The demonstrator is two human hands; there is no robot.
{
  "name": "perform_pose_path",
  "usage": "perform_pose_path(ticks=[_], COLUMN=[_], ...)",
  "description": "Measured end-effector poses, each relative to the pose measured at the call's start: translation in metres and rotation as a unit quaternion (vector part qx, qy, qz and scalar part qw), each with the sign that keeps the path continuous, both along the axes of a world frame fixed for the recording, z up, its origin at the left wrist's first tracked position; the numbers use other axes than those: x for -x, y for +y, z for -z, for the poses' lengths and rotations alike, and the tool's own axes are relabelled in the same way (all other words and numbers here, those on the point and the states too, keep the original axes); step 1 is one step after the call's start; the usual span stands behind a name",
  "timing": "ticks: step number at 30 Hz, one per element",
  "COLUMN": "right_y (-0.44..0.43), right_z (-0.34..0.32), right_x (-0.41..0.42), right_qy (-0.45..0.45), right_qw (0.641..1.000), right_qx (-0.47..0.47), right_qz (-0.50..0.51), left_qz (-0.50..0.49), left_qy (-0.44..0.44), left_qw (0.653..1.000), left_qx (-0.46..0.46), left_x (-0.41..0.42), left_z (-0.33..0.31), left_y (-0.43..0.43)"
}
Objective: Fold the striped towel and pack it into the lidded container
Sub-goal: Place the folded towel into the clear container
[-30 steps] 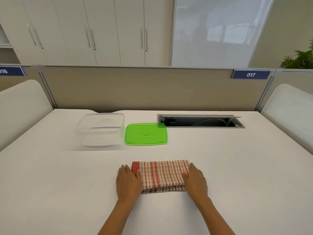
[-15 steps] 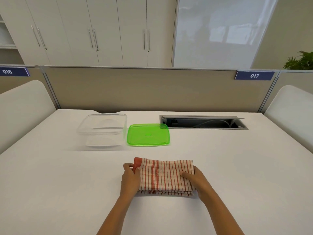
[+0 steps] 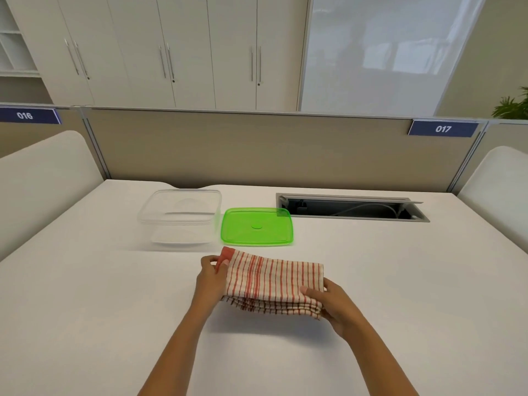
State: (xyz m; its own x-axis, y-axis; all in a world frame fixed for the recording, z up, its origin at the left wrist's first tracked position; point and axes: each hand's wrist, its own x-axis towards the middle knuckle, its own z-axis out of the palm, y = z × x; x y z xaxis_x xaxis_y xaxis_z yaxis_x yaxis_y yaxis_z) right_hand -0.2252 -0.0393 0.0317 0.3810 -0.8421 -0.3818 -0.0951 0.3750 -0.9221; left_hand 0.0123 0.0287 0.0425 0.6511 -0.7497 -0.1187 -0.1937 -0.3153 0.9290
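The red-and-cream striped towel (image 3: 271, 281) is folded into a thick rectangle and raised a little off the white table (image 3: 100, 310). My left hand (image 3: 211, 277) grips its left end near the solid red corner. Fingers of my right hand (image 3: 331, 304) curl under the towel's right front corner, thumb on top. Behind the towel stands the clear plastic container (image 3: 180, 215), open and with nothing inside. Its green lid (image 3: 257, 227) lies flat on the table just to the container's right.
An open cable slot (image 3: 351, 208) is sunk into the table at the back right. A beige partition (image 3: 257, 150) closes the far edge, with white rounded side panels (image 3: 43, 178) at left and right.
Both hands went from pressing flat on the towel's ends to gripping them. The folded towel has lifted off the table and moved slightly away from me, toward the container.
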Motion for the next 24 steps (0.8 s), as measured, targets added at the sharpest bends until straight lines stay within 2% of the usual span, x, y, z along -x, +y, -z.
perform_pose_path(ticks=[2, 4, 8, 13, 17, 21, 24], right_y=[-0.001, -0.001, -0.004, -0.018, -0.037, -0.056, -0.069], right_z=[-0.007, -0.013, -0.024, -0.047, -0.071, -0.095, -0.111], right_x=[-0.011, -0.023, -0.045, -0.067, -0.091, -0.124, -0.153], right_qy=[-0.005, 0.002, -0.013, -0.072, -0.094, -0.081, -0.083], right_qw=[1.000, 0.999, 0.999, 0.992, 0.987, 0.990, 0.991], right_qx=[-0.017, -0.022, -0.034, -0.100, -0.120, -0.095, -0.084], right_qz=[0.017, 0.024, 0.020, -0.031, -0.054, -0.062, -0.057], left_qz=[0.000, -0.003, 0.041, 0.078, 0.088, 0.077, 0.033], left_qy=[-0.011, 0.014, 0.176, 0.268, 0.274, 0.235, 0.192], left_qw=[1.000, 0.999, 0.980, 0.959, 0.958, 0.969, 0.981], left_qx=[-0.014, -0.042, -0.079, -0.044, -0.013, 0.007, 0.026], left_x=[-0.009, -0.019, -0.043, -0.080, -0.111, -0.136, -0.153], left_z=[-0.006, -0.013, -0.031, -0.052, -0.073, -0.094, -0.105], left_y=[-0.003, -0.005, -0.005, -0.002, -0.009, -0.025, -0.041])
